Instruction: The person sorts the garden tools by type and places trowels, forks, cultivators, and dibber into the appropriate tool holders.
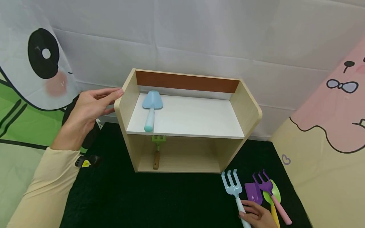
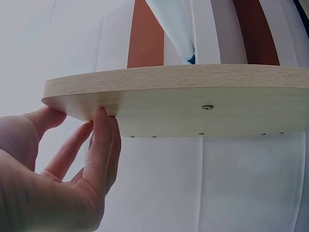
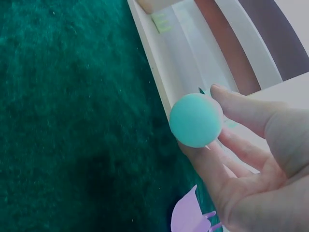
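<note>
One pale-blue, three-pronged, plastic-looking fork (image 1: 234, 190), probably light, stiff and slick, is pinched by its handle (image 1: 240, 205), likely the surest hold, in the right hand (image 1: 258, 213), beside a two-tier wooden shelf (image 1: 246, 109); the left hand (image 1: 92, 103), fingers extended, touches it.

left hand (image 2: 67, 198) touching pale wood panel (image 2: 159, 104), small screw (image 2: 207, 107), light blue handle (image 2: 175, 26) above

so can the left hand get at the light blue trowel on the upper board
Probably yes: the left hand touches the wooden left side panel, which stands between it and the light blue trowel, but the way over the panel looks free.
</note>
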`<control>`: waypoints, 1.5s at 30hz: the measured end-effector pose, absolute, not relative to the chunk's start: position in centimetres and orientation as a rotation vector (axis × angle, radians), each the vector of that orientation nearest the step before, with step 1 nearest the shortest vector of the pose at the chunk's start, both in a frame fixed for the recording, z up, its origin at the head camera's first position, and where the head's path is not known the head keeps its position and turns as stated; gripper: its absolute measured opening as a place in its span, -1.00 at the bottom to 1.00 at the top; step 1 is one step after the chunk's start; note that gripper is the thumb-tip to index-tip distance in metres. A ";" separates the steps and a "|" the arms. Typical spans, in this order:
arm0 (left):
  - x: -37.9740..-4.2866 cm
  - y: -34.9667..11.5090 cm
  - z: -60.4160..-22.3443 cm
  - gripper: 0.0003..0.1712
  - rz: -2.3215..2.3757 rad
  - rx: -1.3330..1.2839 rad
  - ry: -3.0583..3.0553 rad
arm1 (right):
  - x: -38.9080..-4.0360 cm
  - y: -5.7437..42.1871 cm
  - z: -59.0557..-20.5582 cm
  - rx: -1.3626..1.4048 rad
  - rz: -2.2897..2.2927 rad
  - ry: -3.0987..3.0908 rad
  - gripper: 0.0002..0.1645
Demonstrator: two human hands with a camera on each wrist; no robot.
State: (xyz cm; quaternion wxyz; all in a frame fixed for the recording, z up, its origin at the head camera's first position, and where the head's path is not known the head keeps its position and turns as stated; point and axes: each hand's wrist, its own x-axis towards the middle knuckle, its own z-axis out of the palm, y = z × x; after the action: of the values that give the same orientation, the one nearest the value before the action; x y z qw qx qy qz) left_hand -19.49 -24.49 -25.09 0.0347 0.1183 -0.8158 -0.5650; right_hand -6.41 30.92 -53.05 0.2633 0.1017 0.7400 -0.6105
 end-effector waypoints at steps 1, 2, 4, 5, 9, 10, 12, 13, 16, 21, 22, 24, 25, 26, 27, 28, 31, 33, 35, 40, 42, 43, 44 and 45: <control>-19.5 -24.5 -25.1 -0.14 -1.736 0.363 -2.508 | -6.4 30.8 -53.0 0.268 -1.649 2.003 -0.23; -19.5 -24.5 -25.1 -0.14 -1.736 0.362 -2.508 | -6.5 30.6 -53.0 0.260 -1.649 2.001 -0.23; -19.4 -24.5 -25.1 -0.14 -1.736 0.358 -2.508 | -6.6 30.3 -52.9 0.243 -1.656 1.997 -0.22; -19.4 -24.5 -25.1 -0.14 -1.735 0.359 -2.507 | -6.6 30.2 -52.9 0.231 -1.661 1.992 -0.21; -19.4 -24.5 -25.2 -0.14 -1.735 0.365 -2.502 | -6.9 29.7 -52.7 0.171 -1.655 2.000 -0.20; -19.4 -24.5 -25.2 -0.14 -1.735 0.368 -2.501 | -7.0 29.5 -52.7 0.157 -1.649 2.008 -0.20; -19.5 -24.5 -25.2 -0.13 -1.739 0.371 -2.498 | -7.2 29.2 -52.5 0.135 -1.636 2.027 -0.20; -19.5 -24.4 -25.2 -0.13 -1.742 0.370 -2.496 | -7.3 29.0 -52.5 0.124 -1.629 2.038 -0.21; -19.5 -24.4 -25.2 -0.13 -1.742 0.370 -2.494 | -7.5 28.4 -52.4 0.115 -1.623 2.053 -0.22; -19.5 -24.3 -25.2 -0.13 -1.741 0.381 -2.494 | -8.0 27.4 -52.3 0.122 -1.620 2.053 -0.21; -19.5 -24.3 -25.2 -0.13 -1.740 0.382 -2.495 | -8.1 27.3 -52.3 0.126 -1.617 2.055 -0.21; -19.5 -24.3 -25.2 -0.12 -1.737 0.383 -2.496 | -8.3 26.8 -52.4 0.134 -1.612 2.071 -0.22; -19.4 -24.3 -25.2 -0.12 -1.738 0.383 -2.495 | -8.3 26.6 -52.4 0.135 -1.614 2.082 -0.22; -19.4 -24.3 -25.2 -0.12 -1.737 0.383 -2.494 | -8.4 26.4 -52.5 0.130 -1.617 2.096 -0.23; -19.4 -24.3 -25.2 -0.12 -1.737 0.382 -2.493 | -8.5 26.1 -52.6 0.122 -1.625 2.107 -0.24; -19.4 -24.3 -25.2 -0.12 -1.736 0.383 -2.492 | -8.6 25.9 -52.6 0.111 -1.636 2.117 -0.25; -19.4 -24.2 -25.2 -0.12 -1.730 0.385 -2.491 | -8.9 25.2 -52.7 0.077 -1.669 2.140 -0.26; -19.4 -24.2 -25.3 -0.12 -1.726 0.385 -2.492 | -9.0 24.9 -52.7 0.060 -1.679 2.153 -0.27; -19.4 -24.2 -25.3 -0.12 -1.720 0.386 -2.493 | -9.2 24.6 -52.8 0.055 -1.685 2.168 -0.27; -19.4 -24.2 -25.3 -0.12 -1.713 0.389 -2.491 | -9.8 23.8 -53.2 0.067 -1.685 2.180 -0.27; -19.3 -24.2 -25.3 -0.12 -1.711 0.390 -2.489 | -10.1 23.6 -53.3 0.078 -1.675 2.188 -0.26; -19.3 -24.2 -25.3 -0.12 -1.710 0.391 -2.489 | -10.2 23.5 -53.4 0.083 -1.674 2.191 -0.27; -19.3 -24.2 -25.3 -0.12 -1.708 0.391 -2.489 | -10.4 23.3 -53.5 0.091 -1.676 2.194 -0.27; -19.3 -24.2 -25.3 -0.12 -1.708 0.391 -2.489 | -10.5 23.2 -53.5 0.089 -1.677 2.200 -0.27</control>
State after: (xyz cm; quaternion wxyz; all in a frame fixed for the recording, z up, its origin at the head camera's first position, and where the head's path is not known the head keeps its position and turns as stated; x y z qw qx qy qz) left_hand -19.32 -24.20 -25.27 0.0488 0.1284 -0.8168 -0.5603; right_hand -10.47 23.21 -53.51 0.1859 0.0315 0.7809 -0.5955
